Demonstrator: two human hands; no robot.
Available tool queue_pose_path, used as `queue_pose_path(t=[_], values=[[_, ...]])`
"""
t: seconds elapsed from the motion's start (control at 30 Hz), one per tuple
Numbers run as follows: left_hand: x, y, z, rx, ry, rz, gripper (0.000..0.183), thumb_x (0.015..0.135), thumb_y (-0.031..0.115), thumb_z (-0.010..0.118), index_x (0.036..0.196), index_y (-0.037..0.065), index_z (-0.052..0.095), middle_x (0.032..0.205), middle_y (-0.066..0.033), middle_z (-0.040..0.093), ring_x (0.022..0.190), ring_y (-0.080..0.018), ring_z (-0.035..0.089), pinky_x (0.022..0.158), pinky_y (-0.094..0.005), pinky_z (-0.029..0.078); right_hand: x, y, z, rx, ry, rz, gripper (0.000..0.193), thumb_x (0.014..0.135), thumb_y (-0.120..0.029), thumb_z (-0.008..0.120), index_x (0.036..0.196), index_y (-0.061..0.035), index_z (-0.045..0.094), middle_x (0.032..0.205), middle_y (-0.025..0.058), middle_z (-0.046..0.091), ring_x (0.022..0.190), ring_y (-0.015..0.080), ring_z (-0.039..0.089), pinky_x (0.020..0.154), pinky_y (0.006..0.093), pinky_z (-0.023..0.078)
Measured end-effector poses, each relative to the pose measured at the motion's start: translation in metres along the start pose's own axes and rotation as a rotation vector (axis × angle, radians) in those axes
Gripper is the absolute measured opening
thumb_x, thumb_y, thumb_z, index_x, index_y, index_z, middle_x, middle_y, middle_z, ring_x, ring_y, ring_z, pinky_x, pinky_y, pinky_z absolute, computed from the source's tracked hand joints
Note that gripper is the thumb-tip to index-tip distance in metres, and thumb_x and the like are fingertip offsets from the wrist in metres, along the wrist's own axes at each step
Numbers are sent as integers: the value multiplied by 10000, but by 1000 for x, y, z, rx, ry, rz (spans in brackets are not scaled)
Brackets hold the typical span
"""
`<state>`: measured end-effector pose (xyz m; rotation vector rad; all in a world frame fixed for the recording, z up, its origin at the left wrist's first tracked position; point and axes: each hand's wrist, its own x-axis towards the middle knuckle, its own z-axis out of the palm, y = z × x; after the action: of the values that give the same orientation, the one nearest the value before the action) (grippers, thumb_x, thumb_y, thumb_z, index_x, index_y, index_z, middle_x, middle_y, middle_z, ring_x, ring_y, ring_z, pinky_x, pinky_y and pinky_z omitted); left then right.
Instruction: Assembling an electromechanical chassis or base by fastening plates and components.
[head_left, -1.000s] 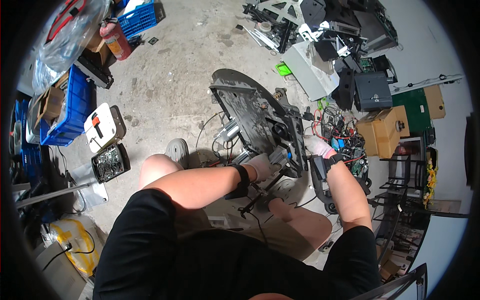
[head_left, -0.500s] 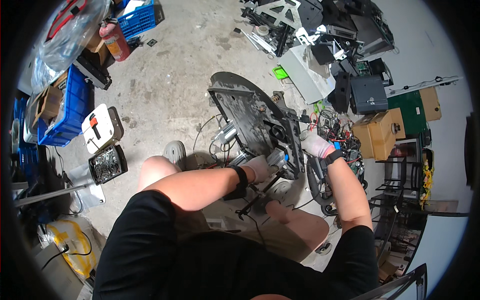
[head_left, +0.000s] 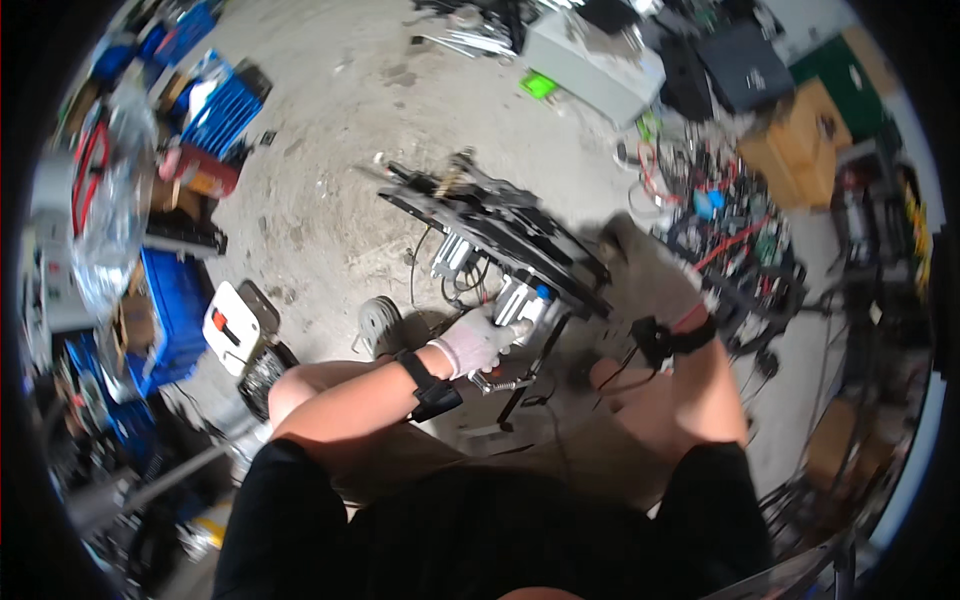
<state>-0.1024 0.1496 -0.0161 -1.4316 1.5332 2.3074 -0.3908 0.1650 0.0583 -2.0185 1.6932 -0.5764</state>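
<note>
A dark plate assembly [head_left: 500, 225] is held tilted above the floor in front of me, its flat face turned nearly edge-on. Silver cylindrical parts and black cables hang from its underside. My left hand [head_left: 475, 343], in a pale glove, is closed round the silver cylinder [head_left: 518, 303] with a blue fitting. At the assembly's right end is my gloved right hand [head_left: 650, 280], smeared by motion. Its fingers are too blurred to tell whether they grip the edge. Below the left hand, a thin metal rod with a black bar [head_left: 505, 385] shows between my knees.
To the right lies a heap of cables and circuit boards [head_left: 720, 210], with a cardboard box [head_left: 800, 145] behind it. A pale metal case [head_left: 595, 65] stands at the far right. On the left are a blue crate [head_left: 165, 315] and a white panel [head_left: 232, 325] with an orange piece.
The assembly has tipped from showing its broad face to nearly edge-on. My left hand has moved slightly left, and my right hand has turned at the right end. The whole view has swung round.
</note>
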Motion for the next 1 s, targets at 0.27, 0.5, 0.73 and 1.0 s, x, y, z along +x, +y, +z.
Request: queue_pose_path(t=[0.27,0.5,0.73,1.0], values=[[-18,-16,-11,31,65,-16,431,995,316,745,1249,-7,615,845,-17,670,661,-77,609,569,-237,512,-3,11,-8,337,-47,-44,127,991,-126,601,1024,-11,558,896,134,657,873,291,675,801,380,518],[-29,-10,-16,-131,-70,-193,351,1023,326,693,1220,44,622,828,43,611,650,-37,546,569,-224,468,-10,15,-17,346,13,126,185,1049,-210,603,1062,-26,627,837,108,677,770,173,698,699,355,534],[-28,-1,-16,105,-14,-264,233,1028,196,680,1169,21,620,808,12,641,659,-47,593,560,-213,496,21,-13,-4,517,75,302,177,1032,-193,640,1049,-17,652,844,94,725,693,150,706,647,303,568],[-24,2,-18,139,-78,-267,240,1018,214,699,1121,6,636,795,12,650,693,-58,603,579,-238,512,36,-16,21,577,58,306,139,998,-150,666,994,-12,663,825,89,699,718,162,696,669,308,564]])
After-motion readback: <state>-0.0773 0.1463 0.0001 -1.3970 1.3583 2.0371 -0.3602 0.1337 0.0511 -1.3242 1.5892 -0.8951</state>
